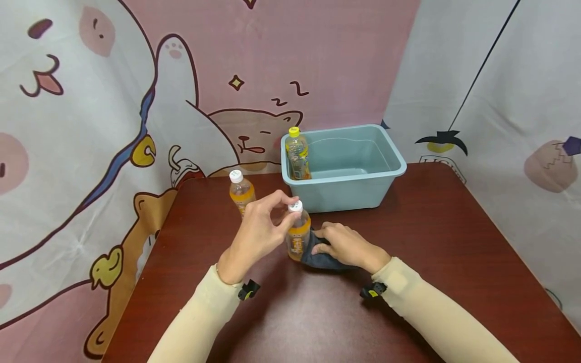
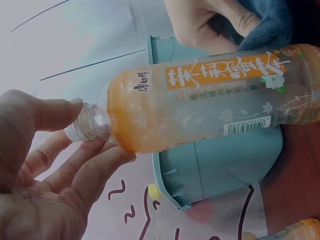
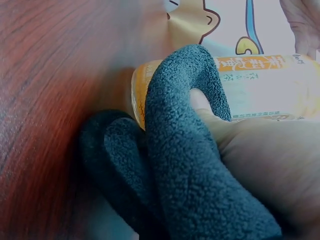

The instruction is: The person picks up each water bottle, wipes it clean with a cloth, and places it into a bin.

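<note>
Upright on the table stands a clear plastic bottle (image 1: 297, 239) with an orange label and a white cap (image 1: 295, 206). My left hand (image 1: 259, 229) pinches it at the cap and neck; the left wrist view shows the thumb on one side and fingers on the other of the bottle (image 2: 200, 100). A dark grey-blue cloth (image 1: 324, 259) is bunched in my right hand (image 1: 347, 244), low against the bottle's right side. The right wrist view shows the thumb pressed into a fold of the cloth (image 3: 185, 145), beside the bottle's lower part.
Behind the hands sits a light blue bin (image 1: 342, 189) with a yellow-capped bottle (image 1: 297, 154) leaning in its left corner. Another orange-labelled bottle (image 1: 241, 190) stands left of it on the dark red table (image 1: 431, 242). A printed curtain (image 1: 317, 60) hangs behind.
</note>
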Demonstrator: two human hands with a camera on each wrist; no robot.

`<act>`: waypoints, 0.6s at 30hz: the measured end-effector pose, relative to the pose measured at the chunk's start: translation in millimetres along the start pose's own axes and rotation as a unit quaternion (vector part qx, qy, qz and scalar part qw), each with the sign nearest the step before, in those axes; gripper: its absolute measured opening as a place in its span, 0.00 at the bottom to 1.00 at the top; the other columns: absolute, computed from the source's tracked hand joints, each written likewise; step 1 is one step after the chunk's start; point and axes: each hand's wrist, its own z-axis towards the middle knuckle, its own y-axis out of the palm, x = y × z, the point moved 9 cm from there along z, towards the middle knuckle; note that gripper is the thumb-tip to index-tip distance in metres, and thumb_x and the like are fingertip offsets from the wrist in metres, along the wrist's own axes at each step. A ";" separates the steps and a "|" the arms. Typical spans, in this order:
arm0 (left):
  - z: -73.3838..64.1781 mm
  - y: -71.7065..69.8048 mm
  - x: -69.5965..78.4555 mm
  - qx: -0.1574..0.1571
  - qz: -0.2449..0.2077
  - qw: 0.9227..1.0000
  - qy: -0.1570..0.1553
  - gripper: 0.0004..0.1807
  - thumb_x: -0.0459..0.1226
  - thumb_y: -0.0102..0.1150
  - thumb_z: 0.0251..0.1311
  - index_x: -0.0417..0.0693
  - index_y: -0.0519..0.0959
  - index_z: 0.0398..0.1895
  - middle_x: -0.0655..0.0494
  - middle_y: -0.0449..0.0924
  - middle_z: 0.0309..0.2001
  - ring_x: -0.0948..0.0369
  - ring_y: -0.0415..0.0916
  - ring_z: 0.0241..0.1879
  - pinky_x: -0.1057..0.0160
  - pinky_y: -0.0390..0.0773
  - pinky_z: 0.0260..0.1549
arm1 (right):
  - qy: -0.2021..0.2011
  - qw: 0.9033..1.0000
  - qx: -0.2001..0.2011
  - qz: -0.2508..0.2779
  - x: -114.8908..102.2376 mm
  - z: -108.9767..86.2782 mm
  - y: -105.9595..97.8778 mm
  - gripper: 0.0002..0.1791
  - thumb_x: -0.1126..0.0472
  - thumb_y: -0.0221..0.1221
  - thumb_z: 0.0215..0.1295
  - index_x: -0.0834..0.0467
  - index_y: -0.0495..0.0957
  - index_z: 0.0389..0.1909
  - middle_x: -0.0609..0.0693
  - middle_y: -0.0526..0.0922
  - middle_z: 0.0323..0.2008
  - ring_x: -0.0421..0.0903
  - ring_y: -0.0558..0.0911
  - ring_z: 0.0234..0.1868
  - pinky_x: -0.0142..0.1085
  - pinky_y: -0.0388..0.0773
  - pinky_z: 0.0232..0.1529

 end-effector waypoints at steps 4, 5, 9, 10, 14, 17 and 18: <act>0.9 -0.8 0.9 0.004 0.001 1.000 0.003 0.11 0.36 0.81 0.75 0.49 0.88 0.54 0.53 0.96 0.63 0.55 0.73 0.21 0.67 0.74 0.26 | -0.001 1.000 0.003 0.020 0.4 -1.4 -2.3 0.27 0.47 0.76 0.78 0.55 0.91 0.71 0.50 0.91 0.50 0.40 0.87 0.44 0.40 0.87 0.44; 1.0 -0.9 1.1 0.004 0.000 1.000 0.003 0.11 0.36 0.81 0.75 0.49 0.88 0.54 0.53 0.96 0.63 0.55 0.72 0.21 0.67 0.74 0.26 | -0.002 1.000 0.004 0.022 0.5 -1.6 -2.8 0.28 0.47 0.76 0.78 0.56 0.90 0.71 0.51 0.92 0.51 0.40 0.87 0.44 0.39 0.87 0.45; 1.1 -0.2 0.5 0.002 -0.002 1.000 0.002 0.11 0.36 0.81 0.75 0.49 0.88 0.54 0.53 0.96 0.63 0.55 0.72 0.20 0.67 0.73 0.25 | -0.007 0.999 0.007 0.032 0.2 -2.8 -4.9 0.30 0.47 0.75 0.79 0.60 0.89 0.72 0.53 0.92 0.52 0.39 0.87 0.45 0.37 0.87 0.46; 1.1 0.0 0.5 0.001 -0.002 1.000 0.002 0.11 0.36 0.80 0.75 0.48 0.88 0.54 0.53 0.96 0.63 0.55 0.72 0.20 0.67 0.73 0.25 | -0.008 0.999 0.010 0.035 0.2 -3.1 -5.9 0.30 0.48 0.75 0.79 0.61 0.88 0.73 0.53 0.92 0.53 0.39 0.87 0.45 0.37 0.87 0.46; 1.0 0.6 -0.4 -0.003 -0.002 1.000 0.000 0.12 0.36 0.80 0.75 0.48 0.88 0.54 0.52 0.96 0.63 0.57 0.80 0.26 0.66 0.78 0.28 | -0.009 0.998 0.028 0.057 0.1 -5.2 -11.5 0.31 0.50 0.75 0.79 0.62 0.86 0.75 0.52 0.92 0.54 0.40 0.87 0.47 0.36 0.85 0.48; 0.9 0.7 -0.8 -0.004 -0.002 1.000 0.000 0.12 0.35 0.81 0.75 0.47 0.88 0.54 0.51 0.96 0.63 0.58 0.86 0.30 0.62 0.84 0.31 | -0.016 0.996 0.054 0.076 -2.1 -7.3 -19.6 0.32 0.51 0.75 0.80 0.61 0.84 0.77 0.51 0.91 0.53 0.40 0.87 0.48 0.36 0.85 0.49; 0.7 0.6 -0.7 -0.004 -0.003 1.000 0.000 0.12 0.35 0.81 0.75 0.47 0.88 0.54 0.51 0.96 0.63 0.58 0.88 0.33 0.61 0.86 0.32 | -0.020 0.994 0.065 0.082 -2.5 -7.7 -22.5 0.32 0.51 0.75 0.79 0.61 0.84 0.77 0.50 0.91 0.53 0.40 0.87 0.49 0.36 0.84 0.49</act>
